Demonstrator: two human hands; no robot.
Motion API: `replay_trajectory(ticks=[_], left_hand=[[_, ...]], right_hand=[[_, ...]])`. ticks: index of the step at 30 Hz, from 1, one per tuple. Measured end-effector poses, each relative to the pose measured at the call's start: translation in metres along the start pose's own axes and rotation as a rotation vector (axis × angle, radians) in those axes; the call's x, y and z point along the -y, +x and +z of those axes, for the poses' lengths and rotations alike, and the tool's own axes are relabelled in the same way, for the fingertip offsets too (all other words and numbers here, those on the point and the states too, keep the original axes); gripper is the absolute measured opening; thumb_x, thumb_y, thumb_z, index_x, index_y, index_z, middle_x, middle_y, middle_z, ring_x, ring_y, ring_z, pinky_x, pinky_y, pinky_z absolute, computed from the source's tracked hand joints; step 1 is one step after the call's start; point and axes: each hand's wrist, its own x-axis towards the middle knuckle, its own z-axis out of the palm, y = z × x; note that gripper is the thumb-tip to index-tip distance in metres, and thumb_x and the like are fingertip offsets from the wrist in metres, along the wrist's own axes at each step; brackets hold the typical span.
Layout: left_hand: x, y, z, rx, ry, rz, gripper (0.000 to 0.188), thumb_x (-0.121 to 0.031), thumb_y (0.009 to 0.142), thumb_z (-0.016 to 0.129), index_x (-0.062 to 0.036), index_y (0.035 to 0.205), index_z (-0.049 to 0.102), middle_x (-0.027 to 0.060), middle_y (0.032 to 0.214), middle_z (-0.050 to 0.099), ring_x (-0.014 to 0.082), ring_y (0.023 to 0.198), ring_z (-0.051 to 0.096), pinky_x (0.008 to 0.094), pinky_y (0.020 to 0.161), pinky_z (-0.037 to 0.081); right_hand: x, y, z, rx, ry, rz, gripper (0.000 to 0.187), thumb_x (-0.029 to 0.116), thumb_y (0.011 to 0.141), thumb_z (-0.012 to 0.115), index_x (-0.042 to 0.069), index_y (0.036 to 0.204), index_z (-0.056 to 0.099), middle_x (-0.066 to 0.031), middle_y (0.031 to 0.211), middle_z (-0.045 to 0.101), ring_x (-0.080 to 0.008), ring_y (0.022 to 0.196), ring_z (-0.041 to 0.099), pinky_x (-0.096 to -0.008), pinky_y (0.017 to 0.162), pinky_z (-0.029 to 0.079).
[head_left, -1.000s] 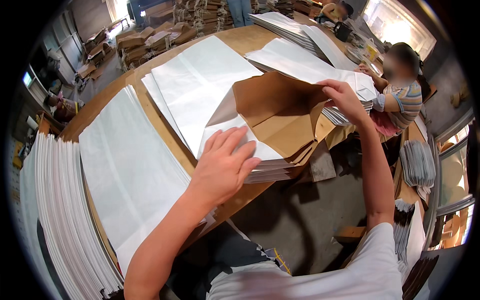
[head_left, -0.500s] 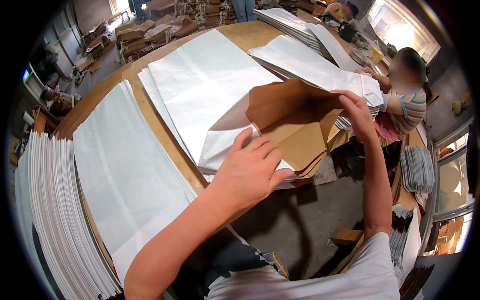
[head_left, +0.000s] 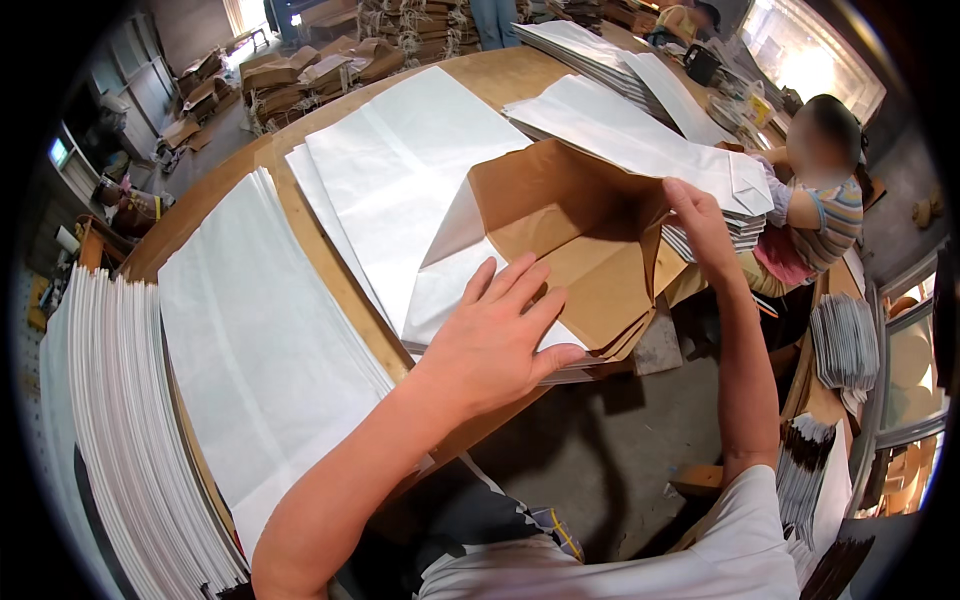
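Note:
A large paper bag (head_left: 420, 150), white outside and brown inside, lies on top of a pile at the middle of the table. Its near end gapes, showing the brown lining. My left hand (head_left: 505, 325) lies flat with fingers spread on the lower edge of that opening. Between thumb and fingers, my right hand (head_left: 697, 225) pinches the right rim of the mouth and holds it up. The layers under the bag show only at their edges.
Another pile of white paper bags (head_left: 270, 330) lies to the left, beside a tall stack (head_left: 150, 430) standing on edge. At the right, a person (head_left: 820, 200) sits by a folded white pile (head_left: 640, 135). Brown bundles (head_left: 320, 65) fill the back.
The bag's mouth has spread wider, with its brown upper flap folded farther back to the left. My left fingers have flattened and spread; my right hand keeps its pinch on the rim.

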Motion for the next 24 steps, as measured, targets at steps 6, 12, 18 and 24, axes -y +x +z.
replay_trajectory(ticks=[6, 12, 18, 24], left_hand=[[0.009, -0.004, 0.003, 0.088, -0.017, -0.033, 0.065, -0.055, 0.102, 0.056, -0.0044, 0.143, 0.055, 0.0202, 0.151, 0.049, 0.0379, 0.150, 0.035, 0.0546, 0.125, 0.025], [0.015, -0.007, 0.007, 0.132, -0.048, -0.046, 0.071, -0.059, 0.103, 0.050, -0.0030, 0.147, 0.052, 0.0213, 0.154, 0.047, 0.0387, 0.151, 0.033, 0.0547, 0.126, 0.023], [0.021, -0.017, -0.001, 0.098, -0.152, -0.091, 0.069, -0.056, 0.104, 0.052, -0.0040, 0.150, 0.050, 0.0200, 0.159, 0.043, 0.0392, 0.152, 0.032, 0.0495, 0.126, 0.024], [0.006, -0.031, -0.028, 0.052, -0.063, -0.095, 0.057, -0.044, 0.104, 0.056, -0.0056, 0.145, 0.056, 0.0169, 0.158, 0.045, 0.0390, 0.150, 0.036, 0.0469, 0.125, 0.028]], right_hand=[[-0.016, 0.018, -0.002, 0.116, -0.145, 0.053, 0.053, 0.048, 0.110, 0.051, -0.002, 0.110, 0.069, -0.0030, 0.092, 0.062, -0.0109, 0.088, 0.056, -0.0257, 0.085, 0.048], [-0.024, 0.010, 0.018, 0.133, -0.044, -0.083, 0.053, 0.042, 0.111, 0.048, -0.003, 0.131, 0.067, -0.0121, 0.118, 0.073, -0.0178, 0.109, 0.063, -0.0296, 0.101, 0.047], [-0.030, -0.009, 0.036, 0.317, -0.068, 0.056, 0.047, 0.033, 0.112, 0.049, -0.003, 0.141, 0.060, -0.0148, 0.153, 0.053, -0.0209, 0.131, 0.056, -0.0331, 0.108, 0.050], [-0.024, -0.009, 0.021, -0.050, -0.166, -0.140, 0.050, 0.031, 0.109, 0.057, -0.003, 0.146, 0.054, -0.0142, 0.137, 0.064, -0.0216, 0.123, 0.059, -0.0338, 0.101, 0.050]])
